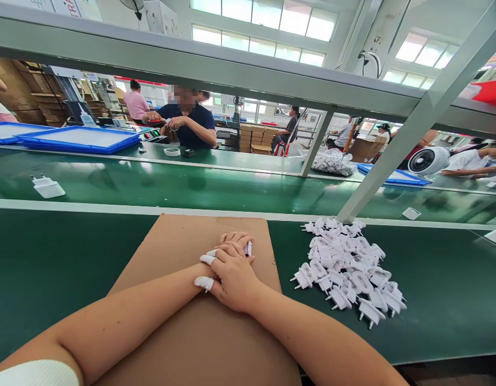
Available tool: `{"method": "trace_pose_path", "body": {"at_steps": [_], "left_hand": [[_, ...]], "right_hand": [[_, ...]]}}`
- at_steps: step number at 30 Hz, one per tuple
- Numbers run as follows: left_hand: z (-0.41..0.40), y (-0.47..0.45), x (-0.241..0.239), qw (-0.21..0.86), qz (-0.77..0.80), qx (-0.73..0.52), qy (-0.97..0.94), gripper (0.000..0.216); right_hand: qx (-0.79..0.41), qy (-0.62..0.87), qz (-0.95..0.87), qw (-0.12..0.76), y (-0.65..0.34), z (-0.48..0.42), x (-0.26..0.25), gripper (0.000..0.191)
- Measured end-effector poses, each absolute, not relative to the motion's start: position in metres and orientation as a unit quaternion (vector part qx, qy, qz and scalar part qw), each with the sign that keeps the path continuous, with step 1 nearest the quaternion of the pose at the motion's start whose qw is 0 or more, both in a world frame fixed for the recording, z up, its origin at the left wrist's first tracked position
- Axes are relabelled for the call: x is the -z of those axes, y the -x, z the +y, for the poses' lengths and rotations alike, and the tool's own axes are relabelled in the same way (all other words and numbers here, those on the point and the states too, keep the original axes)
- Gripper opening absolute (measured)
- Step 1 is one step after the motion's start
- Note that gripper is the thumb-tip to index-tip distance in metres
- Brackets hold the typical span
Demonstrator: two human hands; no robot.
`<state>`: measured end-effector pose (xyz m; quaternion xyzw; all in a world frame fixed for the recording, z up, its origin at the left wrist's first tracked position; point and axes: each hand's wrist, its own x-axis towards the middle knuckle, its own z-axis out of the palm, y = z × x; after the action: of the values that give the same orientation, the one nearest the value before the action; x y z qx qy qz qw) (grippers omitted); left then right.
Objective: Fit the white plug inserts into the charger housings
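My right hand lies over my left hand, its fingers wrapped across the back of it. White finger cots cover the right thumb and one finger, both beside the left wrist. Beneath it, my left hand is closed on a small white plug housing, of which only one end shows by the fingertips. Both hands rest on a brown cardboard sheet laid on the green bench. Right of the sheet, a heap of white plug housings with pins lies on the bench.
A metal frame post slants up behind the heap. Past a pale rail, a green conveyor belt carries a white plug at left and white pieces at right. Blue-rimmed trays stand beyond. A co-worker sits opposite.
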<state>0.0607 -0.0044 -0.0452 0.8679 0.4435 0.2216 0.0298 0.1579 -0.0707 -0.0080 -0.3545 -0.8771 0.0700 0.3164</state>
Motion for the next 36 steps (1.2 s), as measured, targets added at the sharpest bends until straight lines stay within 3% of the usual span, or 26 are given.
{"method": "trace_pose_path", "body": {"at_steps": [36], "left_hand": [[-0.0046, -0.0599, 0.0407, 0.057, 0.441, -0.207, -0.872, 0.056]], "right_hand": [[-0.069, 0.354, -0.876, 0.321, -0.1583, -0.0696, 0.0084, 0.052]]}}
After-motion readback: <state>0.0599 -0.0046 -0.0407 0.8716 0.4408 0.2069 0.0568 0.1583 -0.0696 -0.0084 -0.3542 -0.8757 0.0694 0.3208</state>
